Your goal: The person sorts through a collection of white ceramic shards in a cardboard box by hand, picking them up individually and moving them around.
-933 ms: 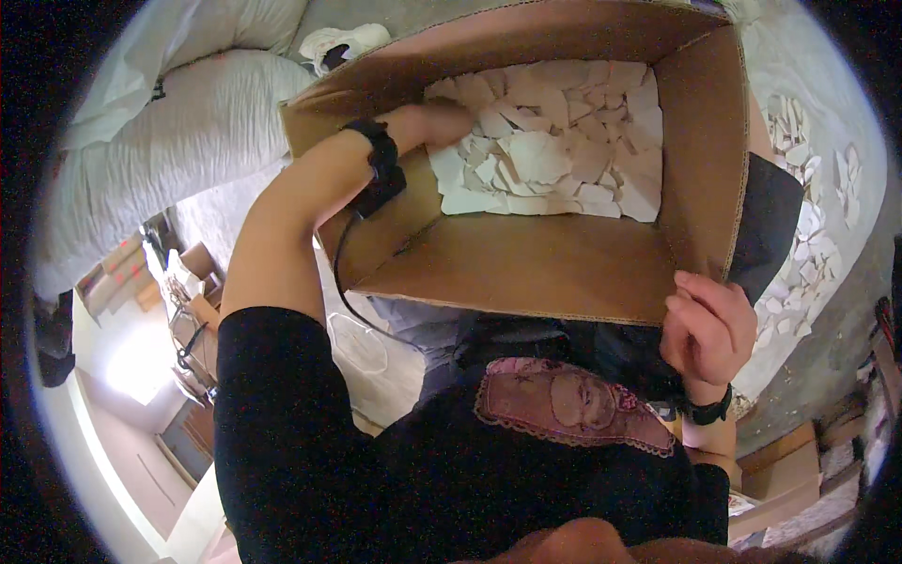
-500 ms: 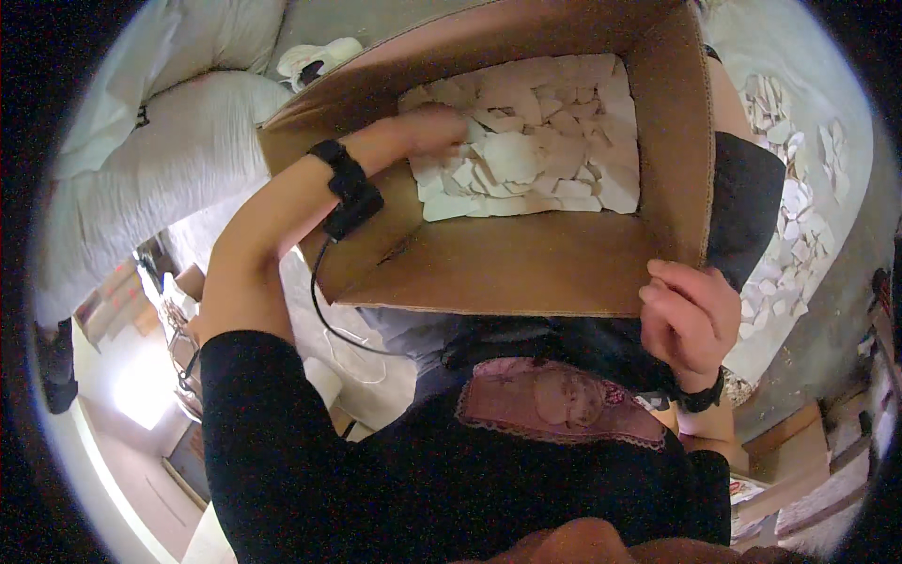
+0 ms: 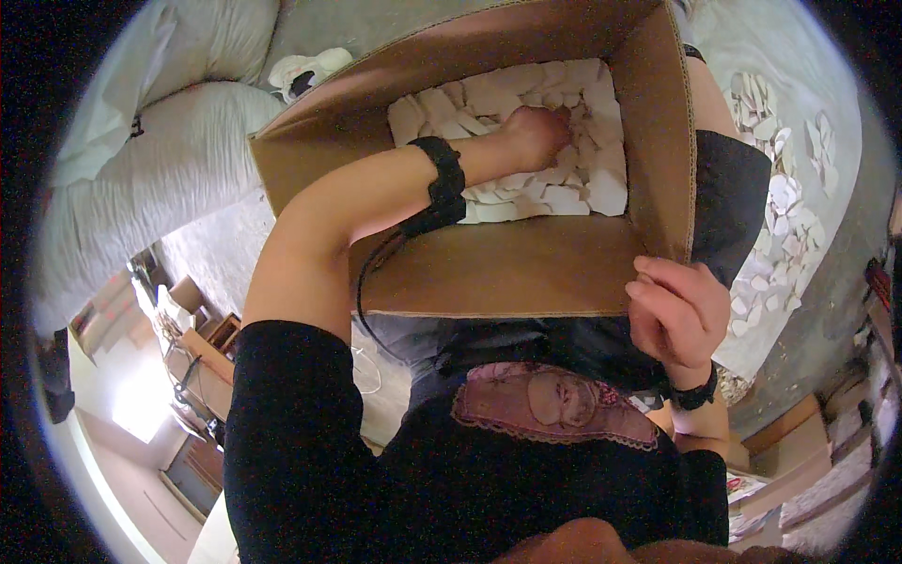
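A deep, open cardboard box [image 3: 489, 268] rests across my lap. Flat, irregular white pieces [image 3: 606, 193] cover its bottom; their exact kind is unclear. My left hand [image 3: 540, 138] reaches down inside, curled closed against these pieces right of the middle. Its fingertips are hidden beneath it, so I cannot see what they hold. At the near right corner, my right hand [image 3: 684, 310] has its fingers bent over the box's edge, gripping it. A black band with a small device and a cable sits on my left forearm.
On the right, a pale sheet [image 3: 841, 197] on the floor carries many loose white pieces [image 3: 785, 226]. Large white sacks [image 3: 169, 169] stand at the left, with a white shoe [image 3: 324, 68] beside them. More cardboard [image 3: 794, 437] lies at the lower right.
My left hand has moved right across the white pieces, from the box's left side to past its middle. The box has shifted slightly left, with my right hand still at its corner.
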`<state>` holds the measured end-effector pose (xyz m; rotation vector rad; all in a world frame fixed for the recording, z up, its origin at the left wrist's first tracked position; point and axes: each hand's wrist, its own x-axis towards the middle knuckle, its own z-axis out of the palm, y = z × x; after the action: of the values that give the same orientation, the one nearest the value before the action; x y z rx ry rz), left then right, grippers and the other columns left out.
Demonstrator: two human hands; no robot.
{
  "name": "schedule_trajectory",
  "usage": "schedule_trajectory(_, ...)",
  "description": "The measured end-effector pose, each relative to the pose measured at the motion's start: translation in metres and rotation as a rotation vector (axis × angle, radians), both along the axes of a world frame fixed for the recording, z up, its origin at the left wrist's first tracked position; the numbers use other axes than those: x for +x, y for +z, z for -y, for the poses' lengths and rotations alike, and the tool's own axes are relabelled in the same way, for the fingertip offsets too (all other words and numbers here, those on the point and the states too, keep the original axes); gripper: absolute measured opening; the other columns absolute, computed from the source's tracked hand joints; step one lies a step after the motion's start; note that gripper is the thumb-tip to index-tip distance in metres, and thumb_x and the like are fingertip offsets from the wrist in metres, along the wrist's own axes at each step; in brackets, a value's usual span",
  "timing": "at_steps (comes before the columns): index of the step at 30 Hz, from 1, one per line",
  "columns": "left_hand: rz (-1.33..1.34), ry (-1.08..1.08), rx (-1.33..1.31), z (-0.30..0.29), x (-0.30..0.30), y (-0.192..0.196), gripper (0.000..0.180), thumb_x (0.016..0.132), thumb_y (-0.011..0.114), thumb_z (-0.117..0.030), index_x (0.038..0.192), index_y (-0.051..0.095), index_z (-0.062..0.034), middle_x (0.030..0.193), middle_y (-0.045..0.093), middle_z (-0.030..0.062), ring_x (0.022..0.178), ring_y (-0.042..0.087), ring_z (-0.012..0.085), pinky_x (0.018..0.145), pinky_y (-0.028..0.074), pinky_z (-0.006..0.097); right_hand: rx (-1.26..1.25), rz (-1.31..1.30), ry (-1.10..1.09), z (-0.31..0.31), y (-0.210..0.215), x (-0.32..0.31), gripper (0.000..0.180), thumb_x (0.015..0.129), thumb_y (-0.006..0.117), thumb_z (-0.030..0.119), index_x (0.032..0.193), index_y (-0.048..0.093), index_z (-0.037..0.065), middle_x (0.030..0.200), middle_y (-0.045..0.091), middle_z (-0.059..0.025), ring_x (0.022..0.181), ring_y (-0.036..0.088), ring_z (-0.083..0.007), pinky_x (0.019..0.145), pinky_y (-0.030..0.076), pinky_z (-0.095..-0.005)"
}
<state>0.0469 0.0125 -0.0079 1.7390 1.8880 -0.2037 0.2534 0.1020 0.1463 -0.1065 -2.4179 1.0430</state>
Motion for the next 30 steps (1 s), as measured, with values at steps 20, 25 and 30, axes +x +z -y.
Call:
schedule_trajectory(20,0.543,-0.316,-0.249,0.094,-0.091,0.024,0.019,0.062,0.055,-0.001,0.080,0.061,-0.0049,0.075,0.060,0.0127,0.074,0.057,0.0259,0.060,0.044,0.035,-0.014,-0.047,-0.021,0.003,0.001,-0.005,0.032,0.054,0.066,0.001,0.083,0.060,0.013,0.081,0.061,-0.0084,0.054,0.055,-0.0198,0.043,0.041,-0.0259)
schedule_trajectory(25,0.271,-0.481,-0.523,0.112,-0.071,0.022,0.012,0.056,0.058,-0.001,0.067,0.063,-0.0044,0.069,0.059,0.0152,0.064,0.056,0.0315,0.053,0.043,0.040,-0.009,-0.022,-0.027,0.003,0.002,-0.004,0.030,0.055,0.065,0.000,0.081,0.060,0.014,0.081,0.061,-0.0083,0.054,0.056,-0.0197,0.043,0.041,-0.0262)
schedule_trajectory(30,0.227,-0.561,-0.422,0.130,-0.055,0.008,0.010,0.054,0.059,-0.003,0.063,0.062,-0.0026,0.067,0.059,0.0163,0.059,0.056,0.0320,0.051,0.043,0.041,-0.009,-0.009,-0.018,0.002,0.003,-0.003,0.030,0.055,0.065,0.000,0.081,0.060,0.014,0.082,0.061,-0.0080,0.055,0.056,-0.0195,0.044,0.041,-0.0260)
